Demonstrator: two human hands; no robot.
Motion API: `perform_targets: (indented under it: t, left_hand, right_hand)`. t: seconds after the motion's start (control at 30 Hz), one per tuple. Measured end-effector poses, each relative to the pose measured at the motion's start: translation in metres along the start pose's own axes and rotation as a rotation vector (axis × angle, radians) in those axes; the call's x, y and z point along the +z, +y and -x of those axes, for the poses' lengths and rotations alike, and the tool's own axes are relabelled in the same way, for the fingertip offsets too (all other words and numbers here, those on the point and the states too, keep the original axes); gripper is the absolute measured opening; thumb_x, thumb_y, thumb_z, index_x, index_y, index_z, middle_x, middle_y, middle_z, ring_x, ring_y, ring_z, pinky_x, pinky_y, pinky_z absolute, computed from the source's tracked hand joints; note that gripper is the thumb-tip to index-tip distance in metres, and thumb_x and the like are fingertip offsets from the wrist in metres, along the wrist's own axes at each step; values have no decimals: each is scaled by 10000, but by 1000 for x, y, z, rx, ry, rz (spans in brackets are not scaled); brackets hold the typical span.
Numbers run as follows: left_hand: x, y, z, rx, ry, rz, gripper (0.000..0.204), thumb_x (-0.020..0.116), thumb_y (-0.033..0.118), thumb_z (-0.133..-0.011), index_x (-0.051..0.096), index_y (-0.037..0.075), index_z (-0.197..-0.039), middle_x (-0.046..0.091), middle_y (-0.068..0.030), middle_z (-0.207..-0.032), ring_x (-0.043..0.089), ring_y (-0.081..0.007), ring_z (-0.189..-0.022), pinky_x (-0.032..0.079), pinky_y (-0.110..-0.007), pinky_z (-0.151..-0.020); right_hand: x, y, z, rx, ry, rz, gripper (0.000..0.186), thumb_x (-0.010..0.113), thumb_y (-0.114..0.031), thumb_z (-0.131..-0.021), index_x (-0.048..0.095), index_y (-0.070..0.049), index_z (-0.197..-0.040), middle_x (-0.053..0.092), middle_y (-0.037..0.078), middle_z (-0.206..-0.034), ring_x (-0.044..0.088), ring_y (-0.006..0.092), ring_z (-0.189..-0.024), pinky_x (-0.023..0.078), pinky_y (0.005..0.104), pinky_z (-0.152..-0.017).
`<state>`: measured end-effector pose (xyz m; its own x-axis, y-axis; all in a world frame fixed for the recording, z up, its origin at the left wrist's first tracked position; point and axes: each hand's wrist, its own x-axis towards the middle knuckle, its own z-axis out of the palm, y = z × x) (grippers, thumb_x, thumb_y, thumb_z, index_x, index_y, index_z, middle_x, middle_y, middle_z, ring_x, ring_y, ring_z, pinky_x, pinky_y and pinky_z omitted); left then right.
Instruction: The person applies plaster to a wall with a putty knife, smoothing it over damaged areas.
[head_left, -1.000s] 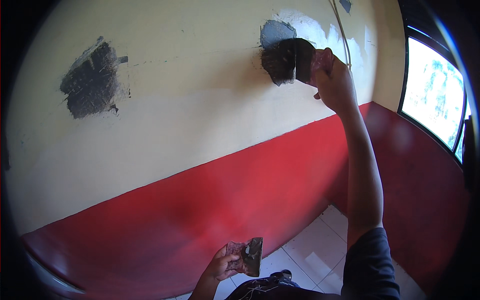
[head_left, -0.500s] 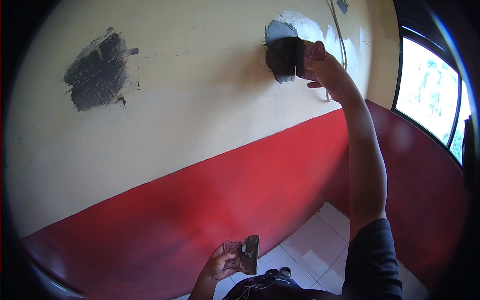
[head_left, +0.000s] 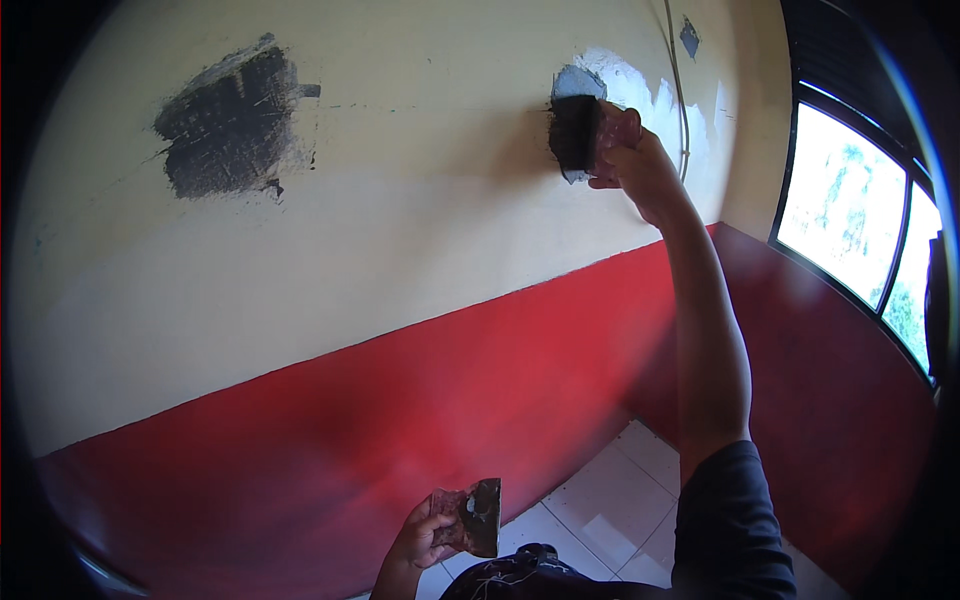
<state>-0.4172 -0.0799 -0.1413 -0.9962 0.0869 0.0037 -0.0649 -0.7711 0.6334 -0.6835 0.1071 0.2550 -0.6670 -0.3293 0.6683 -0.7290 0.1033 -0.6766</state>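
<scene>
Wall scraper [head_left: 614,132], reddish handle: high at 1 o'clock from the middle of the head view. Right hand [head_left: 646,168] clenched round that handle, arm stretched up from 5 o'clock. Blade faces 9 o'clock over a dark patch of wall; blade and patch merge in shadow, so cannot tell how firmly it bears.

Second scraper [head_left: 474,512] at 6 o'clock, low, its stained blade turned toward 3 o'clock, a grey smear on it. Left hand [head_left: 424,532] grasping its reddish handle.

Around: larger dark patch [head_left: 232,125], rough-edged, at 10 o'clock on the cream wall [head_left: 300,250]. Bluish-grey patch [head_left: 578,82] just on the 12 o'clock side of the raised blade. Cable [head_left: 677,80] between 1 and 2 o'clock. Bright window [head_left: 850,190] between 2 and 3. Red lower wall [head_left: 450,380] below, tiled floor [head_left: 600,510] at 5.
</scene>
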Motion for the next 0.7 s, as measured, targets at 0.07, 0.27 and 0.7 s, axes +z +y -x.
perform_targets:
  t: [0.07, 0.27, 0.7]
  left_hand:
    - [-10, -5, -3, 1, 19, 1, 477, 438, -31, -783, 356, -17, -1253, 523, -173, -1181, 601, -263, -1027, 539, -398, -846]
    - [-16, -3, -14, -21, -26, 43, 485, 425, -30, -793, 330, -10, -1269, 508, -195, -1183, 607, -303, -1006, 575, -433, -763]
    - [-15, 12, -8, -13, 33, 82, 490, 419, -41, -789, 338, -18, -1272, 500, -186, -1213, 603, -305, -1013, 556, -464, -802]
  right_hand:
    - [2, -3, -3, 20, -30, -18, 601, 446, -17, -819, 329, -120, -1400, 522, 34, -933, 573, 145, -793, 540, 338, -724]
    - [-7, -23, 12, -83, 31, -132, 557, 440, -29, -822, 360, -81, -1371, 555, 49, -953, 616, 186, -851, 550, 365, -735]
    - [31, -3, -8, -147, 62, 225, 397, 380, -210, -936, 449, -2, -1267, 630, 147, -909, 635, 230, -784, 514, 351, -710]
